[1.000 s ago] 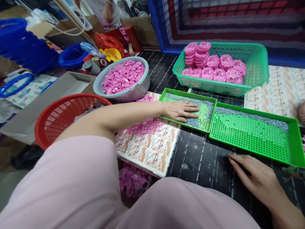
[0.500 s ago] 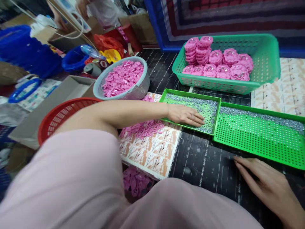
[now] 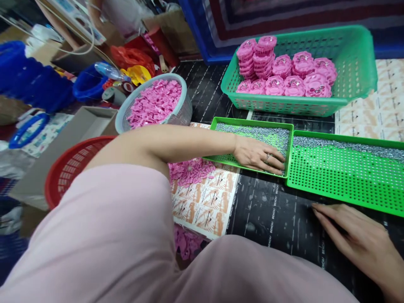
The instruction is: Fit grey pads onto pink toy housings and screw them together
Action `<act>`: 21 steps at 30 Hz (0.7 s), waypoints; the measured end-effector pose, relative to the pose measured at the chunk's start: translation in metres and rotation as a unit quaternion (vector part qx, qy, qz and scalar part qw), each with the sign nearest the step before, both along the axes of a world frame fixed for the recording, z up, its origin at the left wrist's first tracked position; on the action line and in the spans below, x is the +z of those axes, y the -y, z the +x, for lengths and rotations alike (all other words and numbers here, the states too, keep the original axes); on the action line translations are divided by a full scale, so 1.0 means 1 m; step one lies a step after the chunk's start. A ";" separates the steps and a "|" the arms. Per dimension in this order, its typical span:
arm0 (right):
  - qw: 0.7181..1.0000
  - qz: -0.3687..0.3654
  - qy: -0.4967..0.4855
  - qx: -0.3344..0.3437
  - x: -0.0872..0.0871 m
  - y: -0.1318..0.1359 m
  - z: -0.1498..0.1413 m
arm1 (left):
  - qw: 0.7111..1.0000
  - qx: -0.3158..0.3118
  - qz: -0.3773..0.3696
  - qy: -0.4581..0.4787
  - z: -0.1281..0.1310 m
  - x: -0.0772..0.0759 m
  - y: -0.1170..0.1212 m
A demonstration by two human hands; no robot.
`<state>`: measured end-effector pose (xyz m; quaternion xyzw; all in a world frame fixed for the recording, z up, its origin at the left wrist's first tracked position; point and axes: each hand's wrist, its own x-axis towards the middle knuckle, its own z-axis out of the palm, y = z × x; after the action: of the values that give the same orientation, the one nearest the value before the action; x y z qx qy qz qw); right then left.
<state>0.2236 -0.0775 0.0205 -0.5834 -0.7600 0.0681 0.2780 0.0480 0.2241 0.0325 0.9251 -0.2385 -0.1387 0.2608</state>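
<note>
My left hand reaches across and lies flat in the smaller green tray, fingers stretched out and a ring on one. Under and around it is a layer of small silvery metal pieces, too small to name surely. My right hand rests low on the black table covering, in front of the longer green tray. Its thumb and forefinger meet at the tips; anything between them is hidden. Along the longer tray's far side runs a band of the same silvery pieces.
Behind the trays, a green basket holds stacked pink parts. Left of it stand a pale round basket of pink pieces and a red basket. Loose pink pieces lie by my left forearm. Another person's arm shows at the back.
My left hand has slid rightward within the smaller tray, toward its right end. My right hand keeps its place and pinched shape. The view has shifted slightly.
</note>
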 end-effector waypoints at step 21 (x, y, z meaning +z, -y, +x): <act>0.991 0.053 0.120 -0.004 0.061 -0.117 -0.026 | 0.835 0.472 0.283 -0.010 -0.105 0.022 -0.015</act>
<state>0.1980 0.0395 0.0816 -0.5750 -0.7879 -0.0442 0.2159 -0.0574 0.2390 0.0540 0.9573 0.2794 -0.0699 0.0235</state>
